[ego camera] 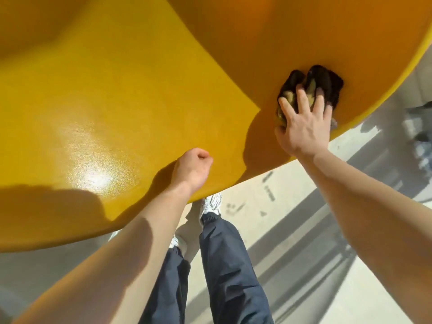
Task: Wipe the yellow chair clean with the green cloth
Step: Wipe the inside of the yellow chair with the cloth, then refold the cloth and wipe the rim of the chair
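Head view: the right hand (304, 127) presses flat, fingers spread, on the bunched green cloth (313, 87) against the shaded right side of the yellow chair (117, 101). The left hand (192, 168), closed in an empty fist, rests near the chair's front edge.

1. My right hand (304, 122) lies over the green cloth (313, 86), so the near part of the cloth is hidden under my palm.
2. The yellow chair (121, 94) is cut off by the top and left edges; I cannot see its whole form.
3. My left hand (192, 168) is curled, its fingertips hidden.
4. The dark things (418, 127) at the right edge are too blurred to name.
5. The chair's rim hides the front of my shoes (211, 203).
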Available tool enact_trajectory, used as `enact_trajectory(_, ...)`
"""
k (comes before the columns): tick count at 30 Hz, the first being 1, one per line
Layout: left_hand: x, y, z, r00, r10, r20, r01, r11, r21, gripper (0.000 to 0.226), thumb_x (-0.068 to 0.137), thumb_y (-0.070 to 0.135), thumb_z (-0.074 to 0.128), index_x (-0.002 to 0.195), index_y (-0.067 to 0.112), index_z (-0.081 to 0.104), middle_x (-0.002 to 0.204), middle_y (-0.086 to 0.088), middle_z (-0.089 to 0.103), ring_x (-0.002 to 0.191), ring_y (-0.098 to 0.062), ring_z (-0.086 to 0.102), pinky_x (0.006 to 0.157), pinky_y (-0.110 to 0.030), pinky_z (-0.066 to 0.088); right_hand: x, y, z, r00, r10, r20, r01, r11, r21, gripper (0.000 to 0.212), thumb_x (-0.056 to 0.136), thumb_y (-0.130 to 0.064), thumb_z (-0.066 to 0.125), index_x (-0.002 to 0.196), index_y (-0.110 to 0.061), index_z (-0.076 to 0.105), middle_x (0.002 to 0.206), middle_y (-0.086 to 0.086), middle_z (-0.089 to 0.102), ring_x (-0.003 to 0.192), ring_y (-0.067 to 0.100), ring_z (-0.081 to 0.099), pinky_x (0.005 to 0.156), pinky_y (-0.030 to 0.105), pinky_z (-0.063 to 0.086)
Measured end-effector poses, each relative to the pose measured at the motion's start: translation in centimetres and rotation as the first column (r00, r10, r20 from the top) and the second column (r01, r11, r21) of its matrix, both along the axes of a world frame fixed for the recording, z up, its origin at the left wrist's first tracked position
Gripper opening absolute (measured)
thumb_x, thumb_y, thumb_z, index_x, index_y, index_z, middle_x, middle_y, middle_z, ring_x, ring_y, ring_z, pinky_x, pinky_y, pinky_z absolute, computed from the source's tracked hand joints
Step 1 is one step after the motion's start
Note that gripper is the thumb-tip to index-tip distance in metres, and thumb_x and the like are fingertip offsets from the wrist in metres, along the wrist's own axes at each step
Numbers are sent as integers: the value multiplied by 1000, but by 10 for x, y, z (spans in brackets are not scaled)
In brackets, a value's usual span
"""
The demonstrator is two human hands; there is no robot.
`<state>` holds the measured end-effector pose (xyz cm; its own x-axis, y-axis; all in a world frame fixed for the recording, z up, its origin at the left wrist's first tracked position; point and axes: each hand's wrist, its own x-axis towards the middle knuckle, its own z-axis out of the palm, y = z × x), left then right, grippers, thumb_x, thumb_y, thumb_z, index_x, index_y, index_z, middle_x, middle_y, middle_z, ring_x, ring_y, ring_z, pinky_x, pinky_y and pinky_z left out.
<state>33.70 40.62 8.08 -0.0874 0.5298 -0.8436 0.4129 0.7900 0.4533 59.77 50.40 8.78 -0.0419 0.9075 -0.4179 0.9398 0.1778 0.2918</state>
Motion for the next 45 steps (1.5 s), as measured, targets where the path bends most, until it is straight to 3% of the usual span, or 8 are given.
enact_trajectory(5,-44,-49,1,989,85,-124,-81,996,36,22,98,21,56,116,21,68,108,7,65,98,-15,60,83,-28,45,-92,-104,-32,947,-179,-265,145,979,-144,69,91,-51,49,154,-32,30,164,10,24,148,47,19,116,58,28)
enact_trajectory(12,-174,-98,45,887,308,-344,-229,940,253,20,92,12,58,93,26,72,99,5,75,94,-17,68,90,-36,53,-330,-206,-16,619,-510,-597,280,854,-438,65,91,-43,43,154,-33,32,167,4,18,152,39,7,125,50,12)
enact_trajectory(23,-309,-127,184,720,675,-164,-372,574,730,13,94,15,54,100,22,63,88,1,68,81,-17,66,72,-37,57,-495,-160,111,-281,-780,-559,210,518,-829,42,90,-28,55,131,-30,60,123,-3,67,115,19,63,96,35,52)
enact_trajectory(26,-326,-132,178,503,861,-72,-656,435,617,24,93,26,53,117,23,59,109,1,65,101,-13,63,91,-40,54,-503,-148,139,-281,-629,-725,119,727,-677,40,92,-20,51,129,-29,62,127,-4,67,118,16,62,97,34,51)
enact_trajectory(30,-340,-127,166,362,886,289,-928,313,203,47,91,58,47,125,30,63,120,-1,71,115,-23,65,93,-39,53,-520,-155,152,-19,-390,-921,-29,921,-389,55,89,-31,46,140,-49,36,148,-12,37,144,14,30,119,49,29)
enact_trajectory(36,-334,-125,171,574,806,142,-746,444,496,22,93,33,65,112,23,66,115,-1,68,112,-17,64,92,-31,56,-505,-142,166,-182,-687,-704,-114,726,-679,59,80,-20,63,135,-35,48,133,-3,54,120,15,58,96,39,53)
enact_trajectory(40,-333,-126,196,471,823,317,-854,336,396,43,86,46,58,113,13,64,111,-8,69,105,-17,66,86,-34,57,-498,-135,189,-218,-731,-647,-296,681,-669,63,76,-21,80,132,-25,53,132,8,62,121,26,62,96,45,55)
enact_trajectory(45,-358,-144,223,264,935,237,-900,150,410,22,92,41,62,85,20,58,94,-9,63,89,-23,62,87,-52,54,-502,-132,209,-121,-843,-524,-222,537,-814,34,95,-32,55,121,-13,68,117,12,71,105,28,69,81,48,57)
